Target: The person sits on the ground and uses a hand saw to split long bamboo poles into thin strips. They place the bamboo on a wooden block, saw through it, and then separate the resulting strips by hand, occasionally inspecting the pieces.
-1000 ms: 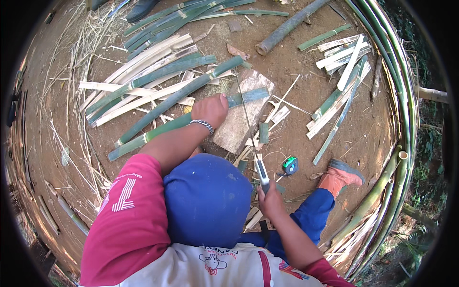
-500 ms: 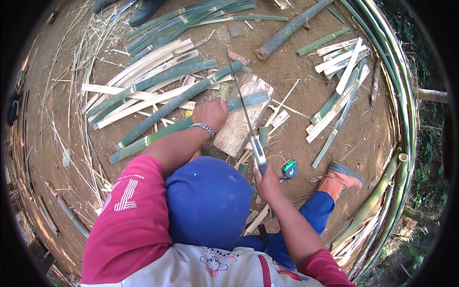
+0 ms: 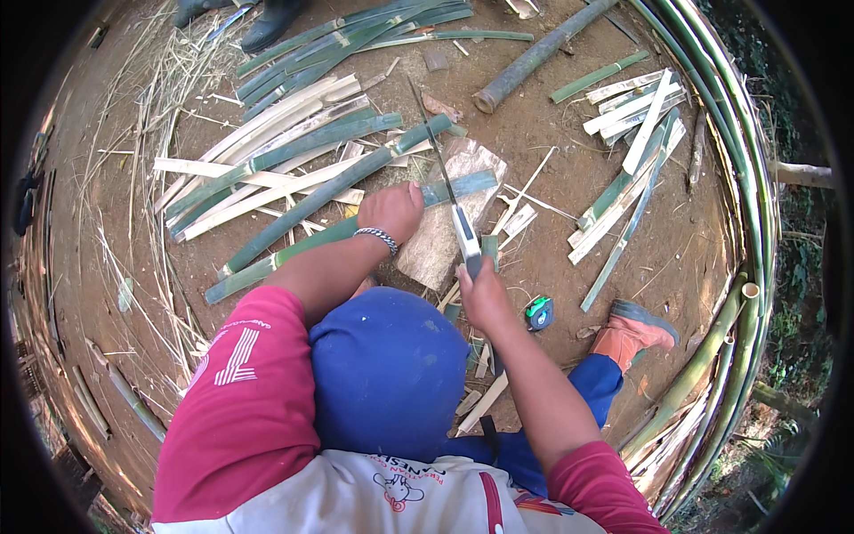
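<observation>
My left hand [image 3: 391, 212], a bracelet on its wrist, is closed over a split green bamboo strip [image 3: 329, 236] and presses it against a flat wooden block [image 3: 427, 254]. The strip's far end reaches right across the block. In my right hand [image 3: 485, 298] is the handle of a hand saw [image 3: 464, 233]. Its thin blade lies across the strip just right of my left hand and points away from me. I cannot tell how deep the teeth have cut.
Split bamboo strips [image 3: 294, 169] lie in a pile at the left, with more cut pieces [image 3: 636, 116] at the right. A tape measure [image 3: 539, 313] rests near my right forearm. My blue-clad knee [image 3: 389, 374] is close below my hands. A bamboo pole [image 3: 543, 55] lies beyond.
My right hand has pushed the saw forward and slightly left, so the blade reaches farther past the strip. My left hand and the strip have hardly moved.
</observation>
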A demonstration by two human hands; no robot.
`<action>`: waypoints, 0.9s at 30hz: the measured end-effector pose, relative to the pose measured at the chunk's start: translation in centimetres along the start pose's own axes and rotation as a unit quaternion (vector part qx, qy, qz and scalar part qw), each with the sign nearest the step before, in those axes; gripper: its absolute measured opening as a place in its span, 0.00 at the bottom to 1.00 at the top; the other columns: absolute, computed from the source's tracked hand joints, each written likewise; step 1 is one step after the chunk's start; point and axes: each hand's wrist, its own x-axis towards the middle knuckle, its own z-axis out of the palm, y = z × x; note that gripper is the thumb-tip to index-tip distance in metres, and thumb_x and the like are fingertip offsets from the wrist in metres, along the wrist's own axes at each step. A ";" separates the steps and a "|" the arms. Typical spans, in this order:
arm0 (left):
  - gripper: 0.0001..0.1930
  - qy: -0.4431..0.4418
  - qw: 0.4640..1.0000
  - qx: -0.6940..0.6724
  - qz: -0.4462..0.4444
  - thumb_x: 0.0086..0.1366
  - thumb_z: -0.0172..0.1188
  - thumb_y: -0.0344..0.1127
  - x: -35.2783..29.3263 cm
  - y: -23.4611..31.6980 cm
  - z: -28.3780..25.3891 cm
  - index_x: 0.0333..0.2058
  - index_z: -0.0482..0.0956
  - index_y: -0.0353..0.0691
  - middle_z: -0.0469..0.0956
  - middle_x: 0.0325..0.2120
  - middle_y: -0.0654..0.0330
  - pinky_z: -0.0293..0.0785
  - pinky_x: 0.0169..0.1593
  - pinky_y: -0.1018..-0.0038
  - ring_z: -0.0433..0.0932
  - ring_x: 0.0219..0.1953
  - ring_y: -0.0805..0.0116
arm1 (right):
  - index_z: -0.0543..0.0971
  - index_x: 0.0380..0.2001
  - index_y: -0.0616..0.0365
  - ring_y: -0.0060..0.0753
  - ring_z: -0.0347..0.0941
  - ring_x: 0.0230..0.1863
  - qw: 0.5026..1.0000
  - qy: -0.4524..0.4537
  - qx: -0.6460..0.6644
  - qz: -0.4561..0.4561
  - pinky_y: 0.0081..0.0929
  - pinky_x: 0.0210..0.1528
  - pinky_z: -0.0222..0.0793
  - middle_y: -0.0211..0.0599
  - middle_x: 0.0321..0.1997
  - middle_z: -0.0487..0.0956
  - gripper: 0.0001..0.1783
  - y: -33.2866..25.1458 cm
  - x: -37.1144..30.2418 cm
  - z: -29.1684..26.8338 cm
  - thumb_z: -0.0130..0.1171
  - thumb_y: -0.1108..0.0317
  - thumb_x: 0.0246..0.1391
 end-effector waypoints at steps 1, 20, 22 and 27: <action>0.23 0.011 1.000 0.002 0.002 0.73 0.41 0.48 0.0 0.1 0.2 0.34 0.83 0.40 0.83 0.31 0.43 0.76 0.43 0.48 0.82 0.35 0.40 | 0.64 0.55 0.65 0.71 0.77 0.46 1.000 -0.004 0.000 -0.016 0.56 0.50 0.72 0.70 0.44 0.79 0.27 -1.3 1.7 -0.6 0.52 0.52 0.67; 0.24 -0.007 1.000 -0.001 -0.013 0.73 0.39 0.48 0.1 -0.6 -0.3 0.35 0.83 0.41 0.83 0.31 0.42 0.76 0.45 0.47 0.82 0.36 0.39 | 0.64 0.53 0.63 0.72 0.78 0.41 0.997 -0.033 -0.037 0.064 0.60 0.44 0.72 0.67 0.37 0.80 0.24 8.0 -11.5 1.7 0.52 0.53 0.67; 0.24 -0.007 1.000 -0.005 -0.006 0.73 0.39 0.48 -0.3 -0.6 -0.2 0.36 0.83 0.41 0.83 0.31 0.42 0.76 0.45 0.48 0.82 0.36 0.39 | 0.64 0.53 0.62 0.72 0.78 0.41 0.997 -0.036 -0.036 0.062 0.60 0.44 0.72 0.67 0.37 0.80 0.24 9.4 -12.7 2.4 0.52 0.53 0.67; 0.24 0.003 1.000 -0.008 0.001 0.73 0.40 0.48 -0.4 0.1 -0.1 0.36 0.83 0.40 0.83 0.31 0.42 0.76 0.44 0.48 0.82 0.36 0.39 | 0.64 0.54 0.62 0.71 0.77 0.43 1.000 0.023 -0.011 -0.011 0.60 0.45 0.72 0.68 0.39 0.80 0.24 0.6 -0.5 0.6 0.53 0.54 0.66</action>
